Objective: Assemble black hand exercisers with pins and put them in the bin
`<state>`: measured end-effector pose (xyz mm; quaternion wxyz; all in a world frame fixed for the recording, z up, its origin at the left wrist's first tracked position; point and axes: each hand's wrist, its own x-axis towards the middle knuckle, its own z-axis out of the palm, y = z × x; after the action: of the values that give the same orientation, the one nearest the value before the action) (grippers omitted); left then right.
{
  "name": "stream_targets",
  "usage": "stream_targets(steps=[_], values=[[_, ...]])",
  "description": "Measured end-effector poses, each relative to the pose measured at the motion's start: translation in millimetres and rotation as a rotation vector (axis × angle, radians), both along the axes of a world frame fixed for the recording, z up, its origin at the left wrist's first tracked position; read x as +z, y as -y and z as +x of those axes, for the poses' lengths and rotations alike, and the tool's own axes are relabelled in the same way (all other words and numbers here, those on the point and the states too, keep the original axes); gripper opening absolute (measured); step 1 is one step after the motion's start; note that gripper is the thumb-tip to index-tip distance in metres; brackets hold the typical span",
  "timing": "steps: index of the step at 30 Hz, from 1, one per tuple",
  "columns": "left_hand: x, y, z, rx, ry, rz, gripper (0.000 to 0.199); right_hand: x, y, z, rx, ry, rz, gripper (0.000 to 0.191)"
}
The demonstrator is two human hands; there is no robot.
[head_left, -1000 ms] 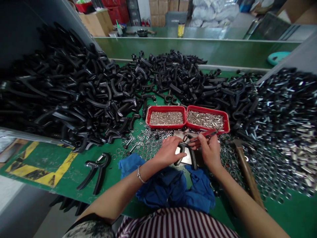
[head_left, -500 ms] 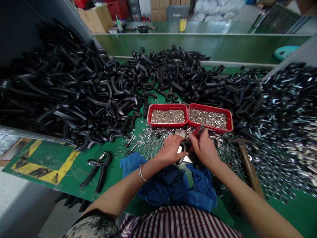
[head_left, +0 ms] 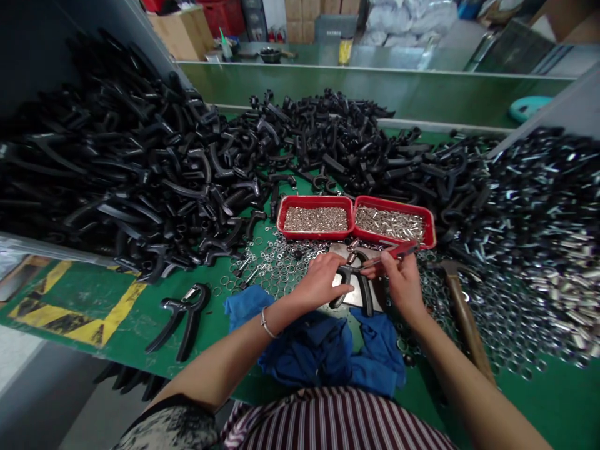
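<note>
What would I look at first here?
The huge heap of curved black plastic handles fills the left of the green workbench. Next, two red rectangular trays of tiny silver metal pieces sit in the middle. Just below them, the person's left hand and right hand hold a black handle and a red-handled tool.

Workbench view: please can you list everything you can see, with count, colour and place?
plastic handles: many, black, heaped behind and left of the hands
trays: two, red, behind the hands, holding small silver parts
loose rings: many, silver, around the hands
metal pieces: many, silver, heaped at right
hammer: one, brown handle, right of the hands
cloth: one, blue, in front of the hands
metal plate: one, silver, under the hands
spring grip: one, black, at left on the green bench
second grip: one, black, at the left hand
red-handled tool: one, red, in the right hand
left hand: bracelet on wrist, holding the second grip
right hand: holding the red-handled tool
</note>
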<state>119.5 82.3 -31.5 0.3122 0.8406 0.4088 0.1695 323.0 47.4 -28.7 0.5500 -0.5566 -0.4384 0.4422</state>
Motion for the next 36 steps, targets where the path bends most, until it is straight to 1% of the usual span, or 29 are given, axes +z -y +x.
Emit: stream_targets(steps=[3,6,8,10,12,14,15,17,20,21,22,23,24,25,26,27,28,29,30,31,32,34,35,36], values=[[0.9,0.2,-0.1,-0.002,-0.001,0.006,0.05,1.2,-1.7,-3.3,-0.014,0.045,-0.003,0.028],[0.5,0.2,-0.6,-0.005,-0.009,0.013,0.052,3.1,0.5,-6.5,-0.014,0.153,-0.011,0.028],[0.3,0.1,-1.0,-0.007,-0.021,0.013,0.053,4.7,3.2,-8.5,-0.024,0.303,-0.015,0.029],[1.1,0.5,-0.8,-0.012,-0.034,0.021,0.053,7.2,2.8,-10.2,-0.023,0.534,-0.025,0.031],[3.9,1.5,0.2,-0.014,-0.055,0.035,0.052,10.9,-2.6,-11.7,0.024,0.741,-0.037,0.03],[8.9,2.7,2.5,-0.008,-0.1,0.048,0.05,17.1,-10.5,-13.8,0.11,0.808,-0.026,0.028],[12.1,3.1,4.0,-0.004,-0.13,0.053,0.049,21.7,-13.7,-15.4,0.15,0.78,-0.009,0.027],[18.5,3.2,7.3,-0.005,-0.189,0.061,0.048,34.3,-15.2,-19.8,0.192,0.62,0.045,0.026],[24.2,2.0,10.4,-0.023,-0.243,0.075,0.046,56.6,-4.2,-22.0,0.19,0.305,0.145,0.022],[24.2,1.9,10.5,-0.025,-0.249,0.08,0.046,61.7,1.1,-18.8,0.177,0.255,0.178,0.02],[23.3,2.4,10.0,-0.023,-0.249,0.085,0.047,64.1,6.4,-12.7,0.157,0.267,0.195,0.019],[21.7,3.4,9.0,-0.022,-0.243,0.091,0.048,63.3,11.1,-3.7,0.134,0.348,0.183,0.02],[19.7,4.8,7.6,-0.023,-0.232,0.098,0.051,59.2,15.3,7.8,0.111,0.482,0.138,0.021],[17.6,6.4,5.9,-0.026,-0.218,0.106,0.054,52.5,18.9,21.2,0.102,0.653,0.057,0.023],[16.0,7.6,4.1,-0.036,-0.201,0.118,0.057,44.3,22.0,35.5,0.115,0.846,-0.051,0.026],[15.4,7.7,2.1,-0.056,-0.184,0.135,0.06,35.9,24.7,49.8,0.159,1.01,-0.152,0.028],[16.0,5.8,-0.2,-0.087,-0.166,0.16,0.059,28.6,26.9,62.9,0.207,1.127,-0.217,0.031],[18.2,1.4,-2.8,-0.12,-0.15,0.193,0.055,23.5,28.2,74.0,0.241,1.207,-0.239,0.033],[21.8,-6.2,-5.9,-0.145,-0.139,0.233,0.049,21.3,28.4,82.3,0.247,1.251,-0.216,0.035],[26.7,-17.3,-9.5,-0.149,-0.141,0.277,0.042,22.1,26.8,87.1,0.229,1.267,-0.157,0.036],[32.5,-31.7,-13.5,-0.125,-0.165,0.322,0.037,25.6,23.0,88.1,0.202,1.265,-0.079,0.036],[44.3,-67.2,-22.0,-0.006,-0.304,0.379,0.032,37.8,7.3,78.2,0.185,1.246,0.062,0.03],[49.3,-86.0,-25.8,0.062,-0.413,0.384,0.031,44.9,-4.8,67.5,0.214,1.241,0.115,0.026],[53.1,-103.5,-28.9,0.103,-0.53,0.365,0.029,51.7,-19.4,53.7,0.262,1.249,0.155,0.023]])
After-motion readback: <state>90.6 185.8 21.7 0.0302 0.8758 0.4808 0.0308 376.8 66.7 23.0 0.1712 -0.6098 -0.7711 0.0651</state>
